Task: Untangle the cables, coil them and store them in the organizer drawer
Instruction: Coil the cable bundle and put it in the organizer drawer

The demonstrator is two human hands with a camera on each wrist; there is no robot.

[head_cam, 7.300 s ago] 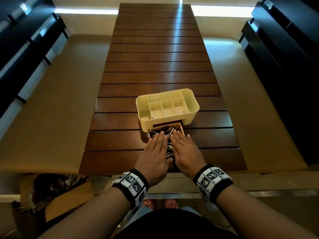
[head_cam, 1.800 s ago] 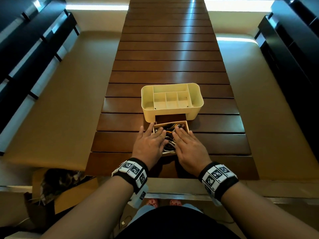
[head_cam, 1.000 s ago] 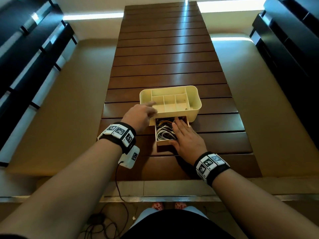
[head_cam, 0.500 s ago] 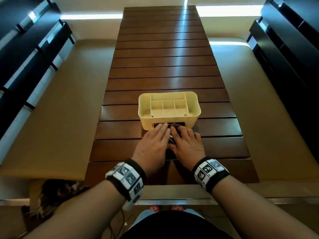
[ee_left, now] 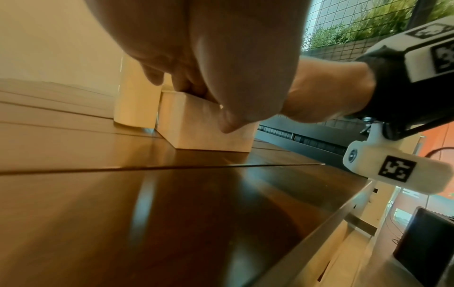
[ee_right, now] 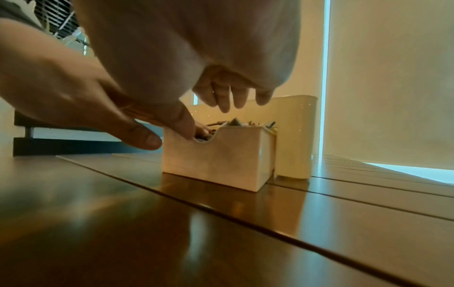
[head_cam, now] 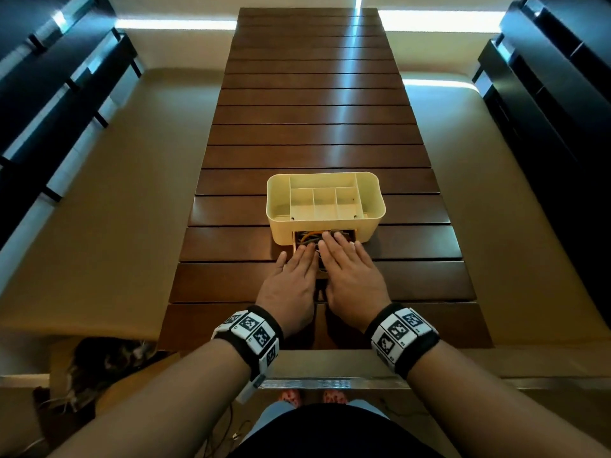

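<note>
Head view — left hand (head_cam: 291, 282) and right hand (head_cam: 352, 276) lie flat, grip slack, over the drawer (head_cam: 322, 275) part-way out of the organizer (head_cam: 325, 204); cables (head_cam: 309, 239) inside. Right wrist — drawer on the surface (ee_right: 221, 233), left fingertips (ee_right: 189, 130) at its notch.

Your left hand (head_cam: 291, 279) and right hand (head_cam: 351, 272) lie palm-down side by side at lower centre, fingers straight and together, pointing away from you. Both forearms reach in from the bottom corners, marker wristbands (head_cam: 254, 334) on each wrist.
</note>
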